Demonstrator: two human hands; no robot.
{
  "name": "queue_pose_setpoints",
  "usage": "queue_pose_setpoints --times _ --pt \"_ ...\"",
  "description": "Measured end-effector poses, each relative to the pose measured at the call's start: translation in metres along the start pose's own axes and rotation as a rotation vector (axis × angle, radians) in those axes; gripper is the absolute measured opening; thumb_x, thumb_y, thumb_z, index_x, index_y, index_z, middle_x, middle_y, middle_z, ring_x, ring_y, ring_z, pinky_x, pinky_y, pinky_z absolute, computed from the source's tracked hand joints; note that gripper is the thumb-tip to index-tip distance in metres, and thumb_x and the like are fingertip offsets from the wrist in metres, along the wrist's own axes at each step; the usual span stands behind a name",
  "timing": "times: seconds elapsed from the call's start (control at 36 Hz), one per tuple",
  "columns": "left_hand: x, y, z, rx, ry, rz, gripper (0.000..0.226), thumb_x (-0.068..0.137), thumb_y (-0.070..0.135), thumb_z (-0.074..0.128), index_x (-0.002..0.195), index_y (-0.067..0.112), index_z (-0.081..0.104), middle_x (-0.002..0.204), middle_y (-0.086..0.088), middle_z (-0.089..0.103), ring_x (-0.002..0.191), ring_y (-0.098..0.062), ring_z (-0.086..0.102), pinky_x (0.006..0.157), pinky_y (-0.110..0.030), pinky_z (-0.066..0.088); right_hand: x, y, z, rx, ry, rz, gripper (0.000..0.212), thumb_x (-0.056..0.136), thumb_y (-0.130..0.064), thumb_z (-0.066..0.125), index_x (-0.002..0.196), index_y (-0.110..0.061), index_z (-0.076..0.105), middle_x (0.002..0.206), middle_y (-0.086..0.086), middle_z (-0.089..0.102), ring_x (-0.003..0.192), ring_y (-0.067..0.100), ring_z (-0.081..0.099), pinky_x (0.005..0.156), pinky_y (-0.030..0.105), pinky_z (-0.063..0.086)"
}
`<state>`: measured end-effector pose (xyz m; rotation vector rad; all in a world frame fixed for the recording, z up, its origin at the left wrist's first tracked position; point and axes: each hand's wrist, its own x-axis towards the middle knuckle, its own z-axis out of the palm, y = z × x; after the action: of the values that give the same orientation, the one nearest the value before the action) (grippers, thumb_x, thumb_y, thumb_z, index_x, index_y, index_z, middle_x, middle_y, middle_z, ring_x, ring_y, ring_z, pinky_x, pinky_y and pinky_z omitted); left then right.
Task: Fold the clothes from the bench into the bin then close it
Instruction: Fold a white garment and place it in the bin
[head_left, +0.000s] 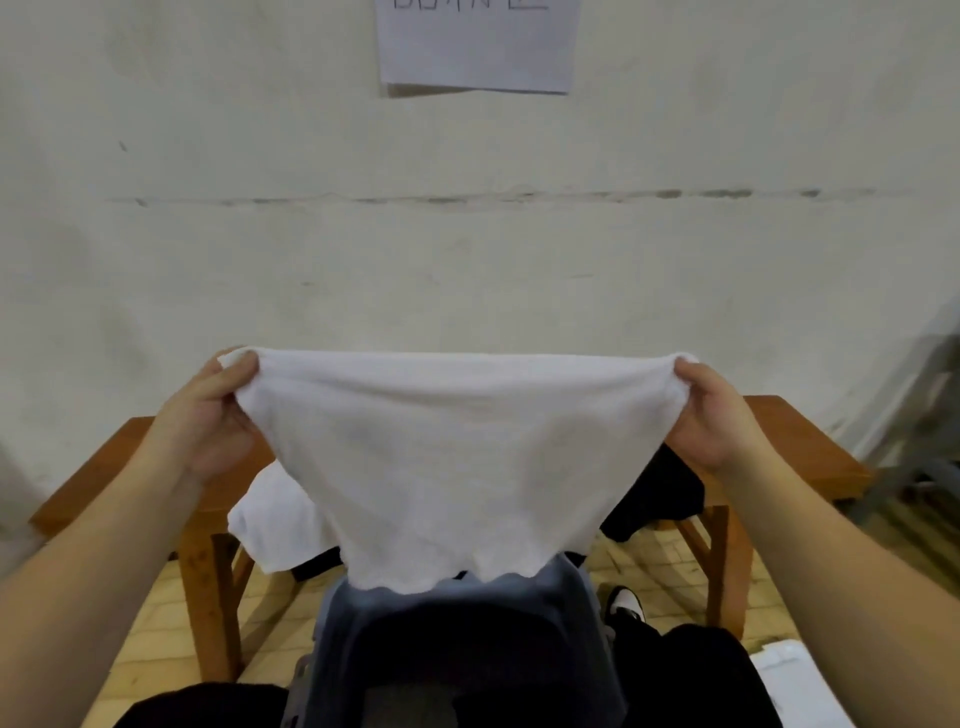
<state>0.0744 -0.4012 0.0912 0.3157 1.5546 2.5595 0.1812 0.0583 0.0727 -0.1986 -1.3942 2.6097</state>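
A white garment hangs stretched between my hands above the wooden bench. My left hand pinches its upper left corner and my right hand pinches its upper right corner. Its lower hem droops over a dark grey bin that stands open between my knees, in front of the bench. More clothes lie on the bench behind the held garment: a white piece at the left and a black piece at the right. No lid is clearly visible.
A pale wall stands right behind the bench, with a sheet of paper taped high on it. The floor is tiled. A white object lies at the lower right, and a grey metal frame stands at the right edge.
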Motion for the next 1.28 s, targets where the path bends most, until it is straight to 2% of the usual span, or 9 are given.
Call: queue_pose_setpoints --times 0.11,0.22,0.33,0.44,0.56,0.72,0.97,1.14,1.28 --pt "-0.001 0.028 -0.001 -0.225 -0.169 0.051 0.041 0.106 0.014 0.021 0.119 -0.006 0.054 0.115 -0.027 0.058 0.119 -0.037 0.052 0.113 -0.039 0.029 -0.012 -0.025 0.037 0.267 -0.308 -0.076 0.046 0.104 -0.018 0.032 0.078 -0.012 0.069 0.075 0.004 0.069 0.08 0.018 0.07 0.081 0.029 0.057" --pt "-0.006 0.04 0.045 -0.172 -0.244 0.104 0.027 0.101 0.004 0.034 0.114 -0.009 0.053 0.11 -0.03 0.055 0.11 -0.043 0.051 0.107 -0.051 0.028 -0.013 -0.026 0.081 0.228 -0.297 -0.192 0.035 0.097 -0.022 0.045 0.073 -0.02 0.072 0.07 -0.004 0.066 0.066 0.008 0.065 0.072 0.027 0.057" --pt "-0.005 0.015 0.109 0.052 -0.341 0.14 0.009 0.071 0.022 0.072 0.079 0.021 0.076 0.098 -0.001 0.072 0.095 -0.02 0.067 0.085 -0.03 0.052 -0.008 0.005 0.116 -0.27 -0.275 -0.304 0.016 0.073 -0.039 0.079 0.081 -0.029 0.07 0.085 -0.004 0.066 0.076 0.012 0.059 0.072 0.027 0.049" --pt "-0.013 -0.016 0.151 0.167 -0.415 0.102 0.022 0.087 0.011 0.061 0.082 0.021 0.08 0.111 0.004 0.073 0.107 -0.014 0.064 0.094 -0.029 0.049 -0.022 0.031 0.141 -0.537 -0.297 -0.362 0.004 0.077 -0.033 0.068 0.075 -0.037 0.069 0.083 -0.013 0.065 0.079 0.01 0.056 0.077 0.029 0.042" --pt "-0.021 -0.034 0.169 0.033 -0.447 0.023 0.025 0.09 0.009 0.058 0.083 0.018 0.08 0.122 0.001 0.069 0.107 -0.019 0.067 0.09 -0.032 0.055 -0.033 0.047 0.152 -0.515 -0.355 -0.392 0.039 0.092 -0.004 0.059 0.075 -0.036 0.07 0.086 -0.014 0.069 0.084 0.005 0.063 0.077 0.022 0.049" --pt "-0.033 -0.042 0.179 -0.018 -0.381 -0.03 0.022 0.082 0.02 0.057 0.08 0.021 0.08 0.095 -0.003 0.076 0.086 -0.016 0.071 0.076 -0.028 0.059 -0.039 0.051 0.153 -0.464 -0.317 -0.437 0.042 0.093 0.004 0.056 0.078 -0.033 0.068 0.09 -0.017 0.072 0.088 0.001 0.065 0.077 0.016 0.049" --pt "-0.025 -0.043 0.169 0.037 -0.363 -0.268 0.044 0.089 0.028 0.069 0.126 0.008 0.055 0.111 -0.016 0.061 0.096 -0.028 0.057 0.092 -0.046 0.043 -0.033 0.045 0.151 -0.634 -0.382 -0.467 0.027 0.095 0.001 0.057 0.086 -0.026 0.056 0.134 -0.022 0.055 0.126 -0.004 0.05 0.103 0.023 0.043" --pt "-0.015 -0.039 0.158 0.173 -0.451 -0.322 0.045 0.09 0.033 0.068 0.12 0.001 0.06 0.119 -0.022 0.054 0.109 -0.037 0.053 0.106 -0.051 0.035 -0.031 0.041 0.15 -0.862 -0.317 -0.434 0.013 0.082 -0.03 0.067 0.08 -0.04 0.059 0.097 -0.01 0.068 0.099 0.015 0.062 0.089 0.041 0.049" --pt "-0.015 -0.048 0.148 0.31 -0.178 -0.21 0.051 0.086 0.042 0.073 0.122 0.01 0.057 0.11 -0.012 0.069 0.106 -0.027 0.067 0.097 -0.042 0.053 -0.03 0.046 0.147 -0.919 -0.196 -0.508 0.009 0.089 -0.02 0.069 0.091 -0.019 0.061 0.095 -0.007 0.065 0.092 0.013 0.06 0.078 0.022 0.046"
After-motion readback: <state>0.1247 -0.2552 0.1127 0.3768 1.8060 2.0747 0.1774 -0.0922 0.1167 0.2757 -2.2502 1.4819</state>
